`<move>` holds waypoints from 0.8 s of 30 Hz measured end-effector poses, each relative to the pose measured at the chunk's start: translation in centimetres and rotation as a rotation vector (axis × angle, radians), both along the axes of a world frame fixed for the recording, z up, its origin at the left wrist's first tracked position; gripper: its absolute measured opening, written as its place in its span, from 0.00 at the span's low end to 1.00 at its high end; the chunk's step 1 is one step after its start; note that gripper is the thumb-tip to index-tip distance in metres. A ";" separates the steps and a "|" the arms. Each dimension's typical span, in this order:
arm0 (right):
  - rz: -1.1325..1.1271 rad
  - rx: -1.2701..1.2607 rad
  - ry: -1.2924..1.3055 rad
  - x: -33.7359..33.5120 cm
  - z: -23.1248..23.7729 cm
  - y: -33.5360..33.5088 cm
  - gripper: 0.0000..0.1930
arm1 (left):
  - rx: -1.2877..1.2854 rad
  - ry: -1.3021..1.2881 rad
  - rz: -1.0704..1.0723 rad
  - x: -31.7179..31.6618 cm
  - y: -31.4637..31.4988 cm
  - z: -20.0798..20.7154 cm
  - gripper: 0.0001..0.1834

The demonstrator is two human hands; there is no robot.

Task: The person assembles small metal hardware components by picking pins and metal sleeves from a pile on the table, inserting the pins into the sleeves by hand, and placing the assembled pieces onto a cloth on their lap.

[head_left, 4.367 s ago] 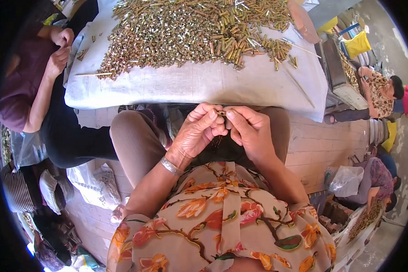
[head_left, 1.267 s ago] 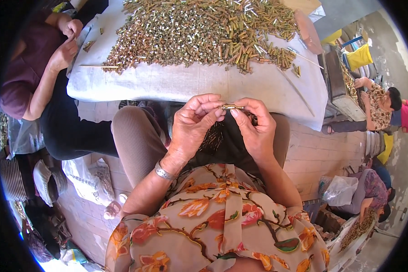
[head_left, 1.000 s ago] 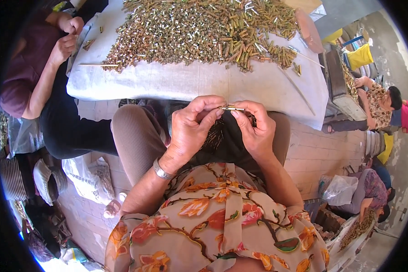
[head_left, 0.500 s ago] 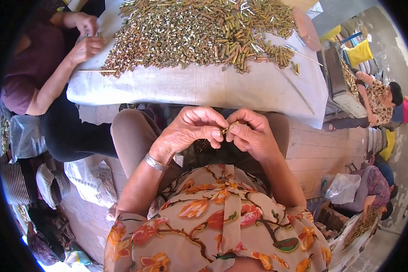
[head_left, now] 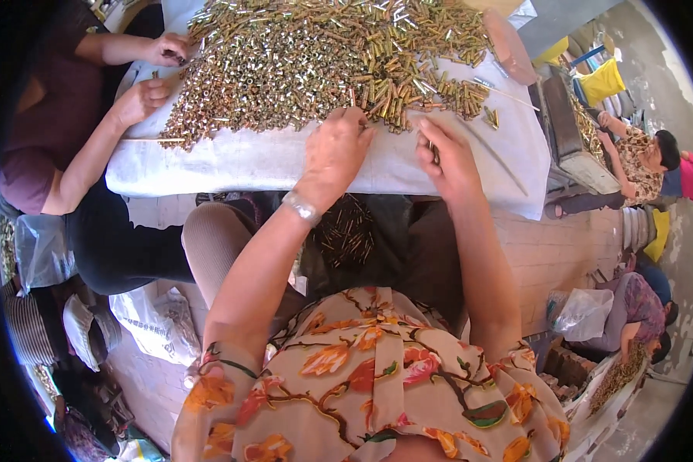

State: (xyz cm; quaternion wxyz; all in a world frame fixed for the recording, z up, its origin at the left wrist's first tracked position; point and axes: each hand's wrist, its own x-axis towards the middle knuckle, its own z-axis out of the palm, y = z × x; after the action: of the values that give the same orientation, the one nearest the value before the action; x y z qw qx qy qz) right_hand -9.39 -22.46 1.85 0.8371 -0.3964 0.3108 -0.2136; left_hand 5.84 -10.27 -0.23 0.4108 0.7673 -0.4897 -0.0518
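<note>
A heap of small brass-coloured metal parts covers the white-covered table (head_left: 246, 171). Short ring-like nuts (head_left: 262, 85) lie to the left, longer slim metal sleeves (head_left: 408, 96) to the right. At the near edge of the heap is my left hand (head_left: 334, 150), fingers bent and pinched together; its fingertips are mostly hidden, and a sleeve sticks up beside them. My right hand (head_left: 450, 158) hovers over the table's near edge, its fingers curled around small metal parts that show between thumb and fingers. Between my knees, a dark container or cloth (head_left: 343, 231) holds many slim metal pieces.
To the left another person's hands (head_left: 150, 96) work at the heap's edge. Thin sticks (head_left: 489, 150) lie on the table, and a pinkish flat piece (head_left: 510, 46) rests at its far right corner. Plastic bags (head_left: 158, 323) stand on the floor. More people sit at the right.
Both my hands have left their meeting point over my lap and moved forward and apart, the left reaching the heap. The slim pieces between my knees now show. The other person's hands have separated.
</note>
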 end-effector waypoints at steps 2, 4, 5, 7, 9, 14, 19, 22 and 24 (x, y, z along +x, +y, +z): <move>-0.035 -0.538 0.375 1.6 -0.8 -2.2 0.13 | 0.146 -0.288 0.147 -0.6 -1.4 0.2 0.09; -0.037 -0.891 0.527 3.3 -1.8 -3.5 0.13 | 0.184 -0.252 0.149 -0.7 -1.8 0.1 0.07; -0.037 -1.244 0.681 4.1 -2.0 -3.7 0.13 | 0.184 -0.298 0.151 -0.8 -1.8 -0.3 0.06; 0.002 -1.240 0.694 5.8 -2.1 -3.9 0.13 | 0.186 -0.345 0.155 -0.6 -1.4 -0.7 0.06; 0.042 -1.237 0.706 6.1 -1.9 -3.5 0.13 | 0.075 -0.376 0.072 -0.3 -0.3 -0.9 0.04; -0.003 -1.292 0.570 5.3 -1.8 -3.1 0.15 | -0.023 0.107 0.050 -1.0 3.2 1.1 0.06; -0.132 -1.296 0.492 4.8 -1.7 -1.5 0.14 | -0.124 0.895 -0.011 -1.2 6.1 -0.3 0.08; -0.190 -1.203 0.403 4.1 -1.6 -1.4 0.13 | -0.185 1.066 -0.032 -2.3 6.9 0.4 0.08; -0.161 -1.104 0.356 3.6 -0.8 -0.6 0.13 | -0.284 1.245 -0.022 -2.6 7.4 0.6 0.07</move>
State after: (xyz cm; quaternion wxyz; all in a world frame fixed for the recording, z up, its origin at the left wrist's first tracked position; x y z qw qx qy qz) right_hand -5.78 -23.03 1.09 0.4227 -0.7788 0.3183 -0.3370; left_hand 3.25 -2.85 0.39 0.7156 0.5265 -0.1693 -0.4266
